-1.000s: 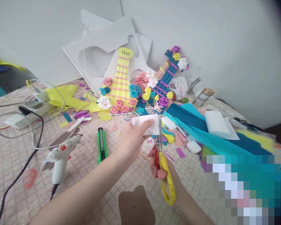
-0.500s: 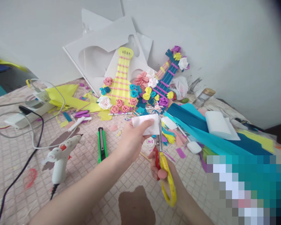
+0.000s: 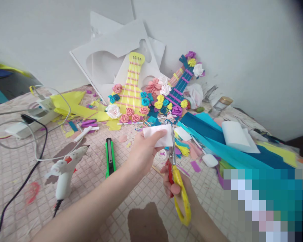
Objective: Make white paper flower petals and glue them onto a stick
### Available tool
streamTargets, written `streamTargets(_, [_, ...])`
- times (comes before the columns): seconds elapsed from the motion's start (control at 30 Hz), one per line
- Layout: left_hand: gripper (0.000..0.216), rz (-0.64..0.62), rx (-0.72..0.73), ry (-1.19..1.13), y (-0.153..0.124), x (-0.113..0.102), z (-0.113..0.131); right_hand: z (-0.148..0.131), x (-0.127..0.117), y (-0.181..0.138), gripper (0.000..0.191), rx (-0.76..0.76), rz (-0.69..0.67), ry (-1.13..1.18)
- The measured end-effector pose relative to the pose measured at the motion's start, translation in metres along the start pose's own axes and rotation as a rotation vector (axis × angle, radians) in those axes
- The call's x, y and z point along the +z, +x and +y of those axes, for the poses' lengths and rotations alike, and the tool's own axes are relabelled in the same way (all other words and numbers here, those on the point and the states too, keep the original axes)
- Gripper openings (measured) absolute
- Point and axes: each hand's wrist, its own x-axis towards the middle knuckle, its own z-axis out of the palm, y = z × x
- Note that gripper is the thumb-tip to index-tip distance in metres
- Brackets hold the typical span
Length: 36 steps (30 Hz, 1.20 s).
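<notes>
My left hand [image 3: 143, 153] pinches a small piece of white paper [image 3: 159, 133], held up above the tiled table [image 3: 12, 168]. My right hand [image 3: 178, 193] grips yellow-and-red scissors [image 3: 178, 183], fingers through the handles. The blades point up and lie along the paper's right edge. Behind the hands lean a yellow paper guitar [image 3: 132, 89] and a blue paper guitar [image 3: 180, 85], both trimmed with paper flowers.
A white glue gun [image 3: 65, 168] stands at the left with cables and a power strip [image 3: 27, 121] behind it. A green utility knife [image 3: 109, 156] lies near my left wrist. Teal and blue paper sheets [image 3: 217, 141], white foam [image 3: 236, 134], a jar [image 3: 221, 104] and scraps cover the right.
Both hands with the paper and scissors have sunk slightly in the picture. The scissors stay against the paper's right edge.
</notes>
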Motion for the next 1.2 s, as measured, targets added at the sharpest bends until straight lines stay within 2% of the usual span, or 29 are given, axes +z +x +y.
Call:
streamTargets(0.1, [0.014, -0.008, 0.007, 0.003, 0.0007, 0.0, 0.0, -0.0006, -0.0001, -0.0001, 0.05, -0.009, -0.001, 0.008])
streamTargets(0.57, [0.019, 0.011, -0.008, 0.03, 0.0012, -0.0013, 0.0001, -0.0031, 0.0001, 0.0016, 0.031, 0.018, 0.039, 0.043])
streamTargets(0.8, [0.019, -0.006, -0.011, -0.012, 0.002, -0.0019, 0.0009, -0.002, 0.0005, 0.0018, 0.03, 0.04, 0.016, 0.085])
streamTargets(1.2, [0.019, 0.013, 0.022, 0.037, 0.0017, -0.0032, -0.0016, 0.0017, 0.0009, 0.0002, 0.024, 0.061, 0.054, 0.063])
